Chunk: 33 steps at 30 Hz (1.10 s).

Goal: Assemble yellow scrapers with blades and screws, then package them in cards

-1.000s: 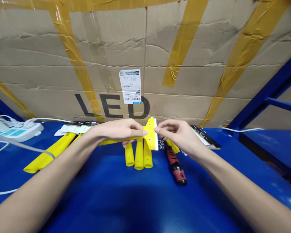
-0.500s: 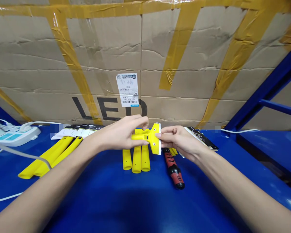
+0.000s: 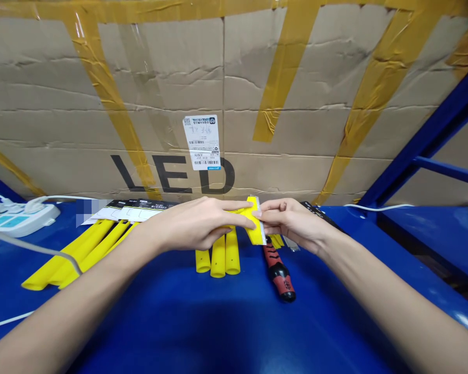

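Between my hands, above the blue table, is a yellow scraper head (image 3: 253, 235) with a pale strip along its right edge. My left hand (image 3: 203, 223) grips it from the left, index and middle fingers stretched across its face, its thumb side partly hidden. At the strip, my right hand (image 3: 290, 223) pinches the edge between thumb and fingers. Below the hands lie several yellow tube handles (image 3: 218, 262), their far ends covered by my left hand. A red and black screwdriver handle (image 3: 280, 275) lies under my right hand, its tip hidden.
More yellow tubes (image 3: 74, 257) lie at the left by printed cards (image 3: 119, 212). A white power strip (image 3: 27, 221) with cables stands at the far left. Behind the blue table (image 3: 234, 322) rises a large taped cardboard box (image 3: 171, 93). A blue metal frame (image 3: 425, 140) slopes at the right.
My left hand has slid right along the scraper, and its fingers now lie over the head. The head has tilted slightly. My right hand still pinches the strip edge.
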{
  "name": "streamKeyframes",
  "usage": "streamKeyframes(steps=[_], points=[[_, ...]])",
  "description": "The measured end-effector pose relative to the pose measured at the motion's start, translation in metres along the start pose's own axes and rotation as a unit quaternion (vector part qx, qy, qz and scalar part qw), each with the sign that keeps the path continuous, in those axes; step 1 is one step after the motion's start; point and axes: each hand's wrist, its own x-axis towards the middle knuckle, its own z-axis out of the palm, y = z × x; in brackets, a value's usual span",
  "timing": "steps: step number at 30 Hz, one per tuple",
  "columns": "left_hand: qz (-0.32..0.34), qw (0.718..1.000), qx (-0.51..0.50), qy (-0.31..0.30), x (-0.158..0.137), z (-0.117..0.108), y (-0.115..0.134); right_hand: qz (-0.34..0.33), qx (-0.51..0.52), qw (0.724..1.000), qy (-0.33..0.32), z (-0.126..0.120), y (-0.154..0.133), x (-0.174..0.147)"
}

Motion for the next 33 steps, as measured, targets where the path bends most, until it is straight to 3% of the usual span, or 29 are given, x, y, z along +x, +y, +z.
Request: streamKeyframes(steps=[6, 8, 10, 12, 14, 15, 16, 18, 22, 29, 33], points=[[-0.009, 0.993, -0.116, 0.005, 0.001, -0.005, 0.003, 0.001, 0.017, 0.999, -0.027, -0.001, 0.000, 0.001], [-0.021, 0.989, -0.143, 0.015, 0.001, -0.004, 0.001, -0.013, -0.015, 1.000, 0.004, -0.004, 0.000, 0.003], [-0.066, 0.967, -0.242, 0.037, 0.001, -0.002, -0.001, -0.058, -0.133, 0.987, 0.071, -0.011, -0.001, 0.004], [-0.116, 0.897, -0.424, 0.056, 0.002, 0.005, -0.003, -0.122, -0.325, 0.928, 0.134, -0.019, -0.002, 0.005], [-0.141, 0.779, -0.607, 0.075, 0.005, 0.013, -0.004, -0.160, -0.478, 0.850, 0.149, -0.026, -0.003, 0.006], [-0.151, 0.723, -0.668, 0.088, 0.006, 0.017, -0.003, -0.164, -0.517, 0.828, 0.143, -0.028, -0.003, 0.006], [-0.160, 0.682, -0.708, 0.094, 0.007, 0.022, -0.001, -0.162, -0.534, 0.819, 0.133, -0.029, -0.003, 0.006], [-0.174, 0.640, -0.743, 0.089, 0.008, 0.029, 0.003, -0.160, -0.535, 0.821, 0.117, -0.028, -0.003, 0.006], [-0.173, 0.622, -0.761, 0.062, 0.003, 0.035, 0.008, -0.154, -0.556, 0.810, 0.106, -0.021, -0.004, 0.002], [-0.137, 0.659, -0.739, 0.036, -0.014, 0.036, -0.003, -0.178, -0.527, 0.827, 0.084, -0.015, -0.002, 0.003], [-0.154, 0.650, -0.742, 0.061, -0.019, 0.033, -0.007, -0.202, -0.523, 0.824, 0.083, -0.015, 0.003, 0.008]])
